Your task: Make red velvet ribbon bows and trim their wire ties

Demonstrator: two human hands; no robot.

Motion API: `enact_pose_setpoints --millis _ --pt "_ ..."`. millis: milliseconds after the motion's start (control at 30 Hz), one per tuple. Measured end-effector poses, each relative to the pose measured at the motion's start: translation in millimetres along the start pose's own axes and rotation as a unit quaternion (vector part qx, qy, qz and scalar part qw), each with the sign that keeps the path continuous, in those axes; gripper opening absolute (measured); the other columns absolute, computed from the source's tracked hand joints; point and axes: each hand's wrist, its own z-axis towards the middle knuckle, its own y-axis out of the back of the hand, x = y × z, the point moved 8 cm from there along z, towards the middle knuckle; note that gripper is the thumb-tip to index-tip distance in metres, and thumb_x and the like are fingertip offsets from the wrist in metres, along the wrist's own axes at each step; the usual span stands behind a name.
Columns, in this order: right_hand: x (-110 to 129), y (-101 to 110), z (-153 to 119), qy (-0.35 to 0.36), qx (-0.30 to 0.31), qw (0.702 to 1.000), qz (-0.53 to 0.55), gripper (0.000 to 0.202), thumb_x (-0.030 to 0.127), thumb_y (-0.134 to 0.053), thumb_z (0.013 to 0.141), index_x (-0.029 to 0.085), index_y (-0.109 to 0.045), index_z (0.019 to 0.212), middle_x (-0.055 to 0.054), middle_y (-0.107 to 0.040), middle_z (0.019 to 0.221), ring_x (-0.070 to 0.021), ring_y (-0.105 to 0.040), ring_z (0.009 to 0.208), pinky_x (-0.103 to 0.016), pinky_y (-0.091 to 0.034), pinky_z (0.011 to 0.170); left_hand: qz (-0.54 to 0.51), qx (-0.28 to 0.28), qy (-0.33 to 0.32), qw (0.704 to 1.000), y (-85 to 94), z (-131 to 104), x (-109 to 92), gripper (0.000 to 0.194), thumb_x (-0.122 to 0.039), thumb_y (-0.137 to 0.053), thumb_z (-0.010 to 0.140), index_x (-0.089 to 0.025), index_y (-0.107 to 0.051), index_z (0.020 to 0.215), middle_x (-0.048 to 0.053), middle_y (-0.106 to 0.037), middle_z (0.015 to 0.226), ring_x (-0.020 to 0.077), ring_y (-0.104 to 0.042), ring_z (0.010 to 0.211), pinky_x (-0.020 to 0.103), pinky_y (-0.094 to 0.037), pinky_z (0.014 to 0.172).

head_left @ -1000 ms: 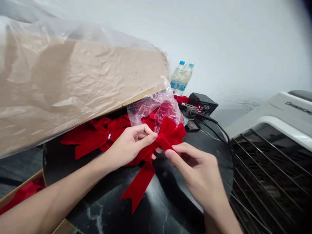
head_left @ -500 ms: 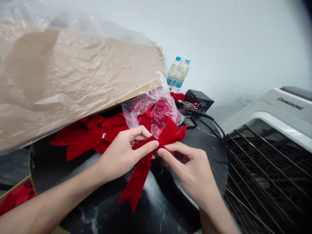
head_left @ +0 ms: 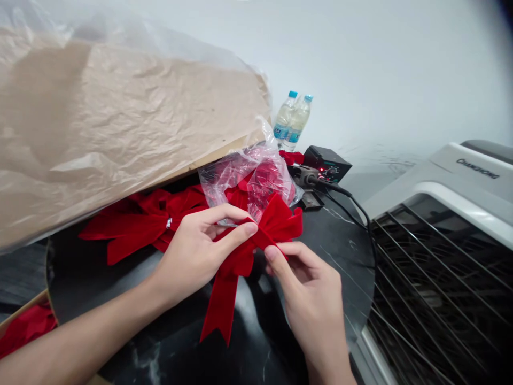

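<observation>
Between my two hands is a red velvet bow (head_left: 276, 222), held above a round black marbled table (head_left: 248, 353). My left hand (head_left: 208, 246) pinches its middle from the left between thumb and forefinger. With thumb and forefinger, my right hand (head_left: 300, 278) grips a narrow red strip that crosses the bow's centre. A forked tail hangs down below my left hand, and loops stick up at the upper right. Part of the bow's back is hidden by my fingers. Left of my hands lie more red bows (head_left: 136, 224), one with a shiny silver tie at its middle.
A clear plastic bag (head_left: 224, 171) of red pieces sits behind my hands. Over the table's back left leans a plastic-covered cardboard sheet (head_left: 160, 107). Two bottles (head_left: 296, 123), a black control box (head_left: 326, 163) with a cable, and a grilled white appliance (head_left: 441, 176) stand rightward.
My right hand has moved slightly down and right, drawing the strip out longer from the bow's centre. The hanging tail has swung a little to the right.
</observation>
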Motion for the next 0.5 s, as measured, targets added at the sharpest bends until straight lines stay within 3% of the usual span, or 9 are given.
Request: enact_pose_setpoints --millis 100,233,500 --pt "1.9 -3.5 -2.6 0.007 -0.002 1.000 0.024 0.021 0.037 -0.076 0.090 0.020 -0.073 0.079 -0.001 -0.074 0.074 -0.0111 -0.068 0.070 -0.016 -0.056 0.066 -0.001 -0.008 -0.012 1.000 0.6 -2.3 -3.3 0.018 -0.012 -0.082 0.084 -0.027 -0.079 0.093 -0.010 -0.078 0.088 0.0061 -0.072 0.081 0.008 -0.054 0.078" --pt "3.7 -4.9 -3.9 0.015 -0.022 0.998 0.059 0.021 0.034 -0.079 0.088 0.018 -0.071 0.076 -0.004 -0.075 0.088 -0.0129 -0.071 0.080 -0.018 -0.059 0.074 -0.024 -0.011 -0.002 1.000 -0.2 -1.4 -4.9 0.018 -0.010 -0.083 0.082 -0.025 -0.078 0.088 -0.010 -0.078 0.083 0.0044 -0.072 0.079 0.005 -0.052 0.077" --pt "-13.3 -2.3 -3.6 -0.032 -0.016 0.992 0.124 0.019 0.033 -0.085 0.083 0.019 -0.077 0.074 -0.003 -0.077 0.085 -0.0127 -0.072 0.077 -0.019 -0.060 0.072 -0.102 0.014 0.083 0.991 -5.3 1.6 9.7 0.011 -0.015 -0.086 0.079 -0.021 -0.080 0.086 -0.006 -0.079 0.082 0.0086 -0.072 0.078 0.011 -0.055 0.074"
